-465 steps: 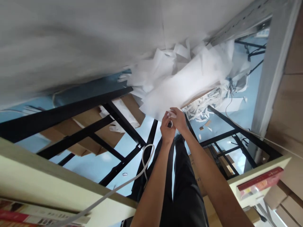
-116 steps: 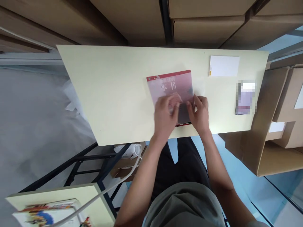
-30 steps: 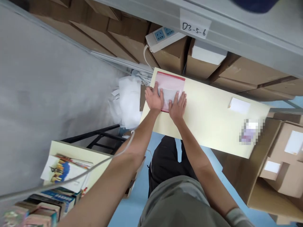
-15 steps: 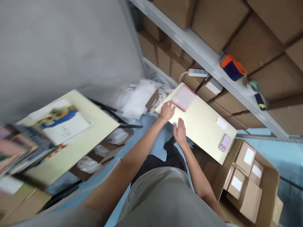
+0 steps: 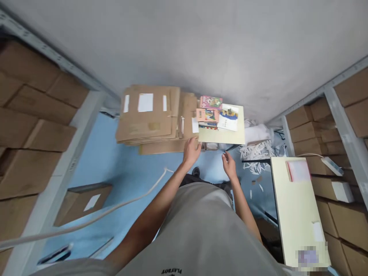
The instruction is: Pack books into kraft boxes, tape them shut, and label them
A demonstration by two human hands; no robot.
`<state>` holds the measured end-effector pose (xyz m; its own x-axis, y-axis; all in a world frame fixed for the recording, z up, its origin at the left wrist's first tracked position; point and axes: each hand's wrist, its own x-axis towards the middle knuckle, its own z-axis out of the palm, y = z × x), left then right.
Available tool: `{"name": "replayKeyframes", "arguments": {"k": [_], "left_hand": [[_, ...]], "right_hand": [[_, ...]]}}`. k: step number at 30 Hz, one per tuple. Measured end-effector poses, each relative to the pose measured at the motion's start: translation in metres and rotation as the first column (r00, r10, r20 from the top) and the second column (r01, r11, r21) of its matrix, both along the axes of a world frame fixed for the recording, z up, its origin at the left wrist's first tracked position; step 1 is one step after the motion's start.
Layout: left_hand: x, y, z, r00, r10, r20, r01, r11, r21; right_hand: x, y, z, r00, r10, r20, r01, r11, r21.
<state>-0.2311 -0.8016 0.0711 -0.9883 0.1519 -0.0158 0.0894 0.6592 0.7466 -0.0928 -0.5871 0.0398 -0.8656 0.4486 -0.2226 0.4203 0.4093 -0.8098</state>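
Observation:
My left hand [image 5: 191,151] is at the front edge of a small cream table [image 5: 221,137], close to flattened cardboard [image 5: 161,147]. Its fingers look loosely apart with nothing in them; whether they touch the edge I cannot tell. To the right, my right hand [image 5: 229,165] hangs in the air just in front of that table, open and holding nothing. On the table lie stacked booklets, with an orange one [image 5: 207,115] and a pink one [image 5: 211,102] on top. Beside them is a white book with a blue and yellow picture [image 5: 228,117].
A thick stack of flattened cartons [image 5: 148,122] adjoins the table on the left. A white cord [image 5: 138,197] crosses at left, near a carton on the floor [image 5: 83,203]. At right stands a second cream table [image 5: 299,211]; paper strips [image 5: 257,155] litter the floor. Carton-filled shelves flank both sides.
My view has swung left, from the right-hand table to the one with the booklets. My left hand has left the right-hand table; both hands are now before the booklet table.

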Motion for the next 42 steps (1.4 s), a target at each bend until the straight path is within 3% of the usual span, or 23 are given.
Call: {"name": "replayKeyframes", "arguments": {"k": [4, 6, 8, 12, 14, 16, 23, 29, 33, 38, 42], "left_hand": [[-0.036, -0.09, 0.004, 0.973, 0.227, -0.03, -0.229, 0.968, -0.101], [-0.051, -0.118, 0.002, 0.969, 0.245, -0.036, -0.247, 0.956, -0.157], [-0.066, -0.132, -0.002, 0.977, 0.212, -0.019, -0.211, 0.954, -0.215], [-0.092, -0.129, -0.014, 0.997, -0.069, 0.045, 0.08, 0.945, -0.317], [-0.101, -0.122, -0.021, 0.97, -0.228, 0.09, 0.245, 0.898, -0.366], [-0.106, -0.116, -0.028, 0.947, -0.295, 0.13, 0.322, 0.851, -0.415], [-0.11, -0.115, -0.038, 0.938, -0.315, 0.145, 0.345, 0.815, -0.466], [-0.109, -0.135, -0.023, 0.916, -0.377, 0.141, 0.4, 0.815, -0.419], [-0.115, -0.145, -0.013, 0.916, -0.378, 0.132, 0.397, 0.81, -0.432], [-0.122, -0.136, -0.018, 0.911, -0.38, 0.157, 0.41, 0.809, -0.42], [-0.116, -0.119, -0.03, 0.912, -0.374, 0.167, 0.407, 0.792, -0.455]], "right_hand": [[-0.086, -0.063, -0.001, 0.987, 0.124, 0.099, -0.116, 0.99, -0.084], [-0.12, -0.087, -0.009, 0.977, 0.139, 0.162, -0.129, 0.989, -0.07], [-0.144, -0.104, -0.019, 0.967, 0.14, 0.213, -0.133, 0.99, -0.049], [-0.166, -0.122, -0.037, 0.956, 0.108, 0.273, -0.114, 0.993, 0.007], [-0.173, -0.125, -0.042, 0.954, 0.077, 0.29, -0.092, 0.995, 0.04], [-0.183, -0.127, -0.044, 0.95, 0.062, 0.305, -0.085, 0.994, 0.062], [-0.21, -0.135, -0.041, 0.952, 0.194, 0.236, -0.197, 0.98, -0.009], [-0.21, -0.14, -0.022, 0.964, 0.229, 0.134, -0.229, 0.973, -0.014], [-0.215, -0.139, -0.006, 0.961, 0.256, 0.102, -0.262, 0.964, 0.052], [-0.213, -0.132, -0.002, 0.956, 0.223, 0.192, -0.261, 0.944, 0.202], [-0.204, -0.12, -0.012, 0.943, 0.221, 0.249, -0.271, 0.944, 0.188]]}}
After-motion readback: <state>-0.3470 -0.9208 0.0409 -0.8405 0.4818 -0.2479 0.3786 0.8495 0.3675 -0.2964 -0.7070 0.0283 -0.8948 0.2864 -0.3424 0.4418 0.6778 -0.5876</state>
